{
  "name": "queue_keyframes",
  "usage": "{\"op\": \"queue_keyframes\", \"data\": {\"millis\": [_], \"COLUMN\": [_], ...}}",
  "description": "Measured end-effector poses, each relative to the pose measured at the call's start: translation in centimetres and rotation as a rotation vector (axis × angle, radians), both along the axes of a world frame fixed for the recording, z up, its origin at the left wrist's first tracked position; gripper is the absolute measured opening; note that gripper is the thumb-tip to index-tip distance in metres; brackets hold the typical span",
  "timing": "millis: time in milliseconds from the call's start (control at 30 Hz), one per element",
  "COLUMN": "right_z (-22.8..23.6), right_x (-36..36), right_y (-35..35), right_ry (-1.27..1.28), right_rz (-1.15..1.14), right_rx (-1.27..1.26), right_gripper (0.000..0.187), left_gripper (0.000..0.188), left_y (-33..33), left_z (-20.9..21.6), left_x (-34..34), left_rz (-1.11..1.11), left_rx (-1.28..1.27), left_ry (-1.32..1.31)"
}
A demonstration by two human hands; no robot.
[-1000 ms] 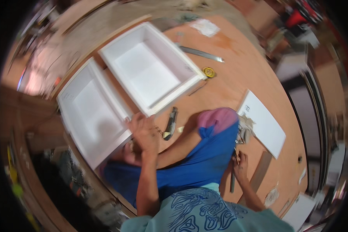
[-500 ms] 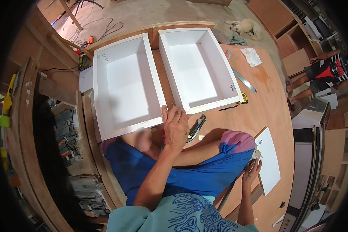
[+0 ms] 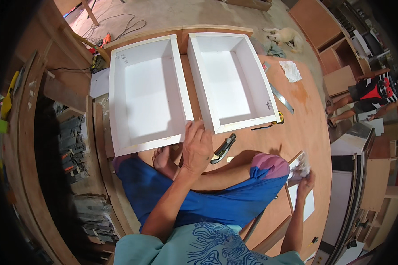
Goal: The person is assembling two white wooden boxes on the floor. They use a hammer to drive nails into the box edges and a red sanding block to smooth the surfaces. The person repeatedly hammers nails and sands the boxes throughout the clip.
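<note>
Two white open drawer boxes lie side by side: the left drawer box [image 3: 147, 142] and the right drawer box [image 3: 247, 123]. My left hand [image 3: 196, 149] is at the left box's near right corner. Its fingers are bent close together; what they hold, if anything, is hidden. Lower right, my right hand [image 3: 306, 184] grips a crumpled whitish piece [image 3: 300, 168], blurred and plastic-like, above a white board [image 3: 310, 206]. Just right of my left hand lies a black and grey utility knife [image 3: 224, 149].
A yellow and black tape measure [image 3: 279, 118], a steel ruler [image 3: 281, 98] and a white crumpled paper [image 3: 290, 71] lie on the wooden worktop [image 3: 311, 128]. A dog [image 3: 287, 39] lies beyond. Another person [image 3: 376, 92] is at right. Metal slide rails [image 3: 73, 145] fill the left shelf.
My right hand has moved up and right, lifting the crumpled whitish piece off the white board. My left hand stays at the drawer box corner. The view has shifted slightly.
</note>
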State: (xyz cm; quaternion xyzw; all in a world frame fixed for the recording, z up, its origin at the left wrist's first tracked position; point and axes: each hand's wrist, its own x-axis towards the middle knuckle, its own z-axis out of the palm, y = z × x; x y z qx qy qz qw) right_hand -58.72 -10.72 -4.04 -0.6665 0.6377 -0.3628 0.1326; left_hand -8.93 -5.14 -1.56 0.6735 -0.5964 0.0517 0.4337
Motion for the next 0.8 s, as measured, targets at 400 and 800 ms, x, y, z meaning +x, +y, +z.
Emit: {"op": "queue_keyframes", "data": {"millis": [400,800], "right_z": [9.1,1.1], "right_x": [25.7,10.3], "right_y": [4.0,12.8], "right_ry": [-0.393,-0.041], "right_rz": [0.343,-0.236], "right_rx": [0.411,0.216], "right_gripper": [0.032,0.040], "left_gripper": [0.039,0.032], "left_y": [3.6,2.7], "left_z": [5.1,2.8], "left_x": [-7.1,-4.4], "left_rz": [-0.442,-0.351], "left_rx": [0.165,0.437], "left_ry": [0.777,1.412]}}
